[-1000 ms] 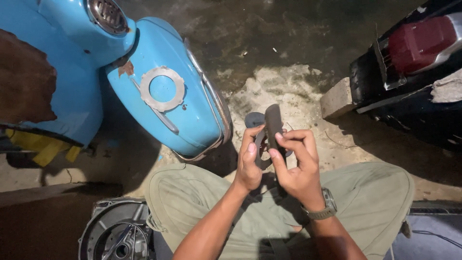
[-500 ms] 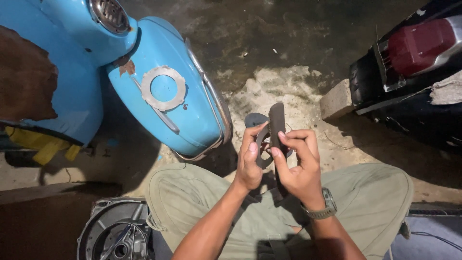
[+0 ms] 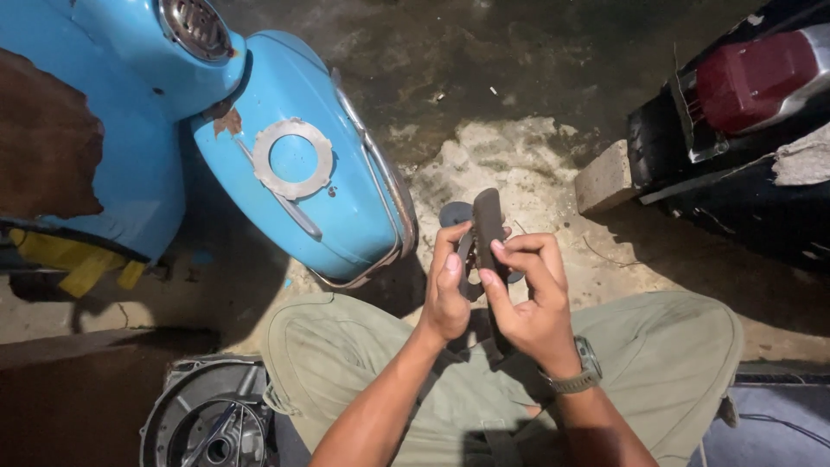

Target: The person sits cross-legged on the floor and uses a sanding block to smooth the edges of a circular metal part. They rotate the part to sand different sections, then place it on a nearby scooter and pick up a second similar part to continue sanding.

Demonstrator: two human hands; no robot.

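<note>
While seated over khaki trousers (image 3: pixel 363 363), a person grips a dark toothed disc (image 3: pixel 467 259) and a flat dark file-like tool (image 3: pixel 488 227) above the lap, the left hand (image 3: pixel 448 290) pinching the disc's edge, the right hand (image 3: pixel 532 298), with a wristwatch (image 3: pixel 577 374), closed around the tool laid against it. The work appears to be dressing or checking the disc's face; steady, even pressure seems called for. An open metal engine casing (image 3: pixel 207 424) lies at the left knee. Beyond, a grey ring plate (image 3: pixel 292 159) rests on a blue scooter panel (image 3: pixel 346 207), with a concrete block (image 3: pixel 605 177) and a black motorcycle tail (image 3: pixel 743 112) opposite.
</note>
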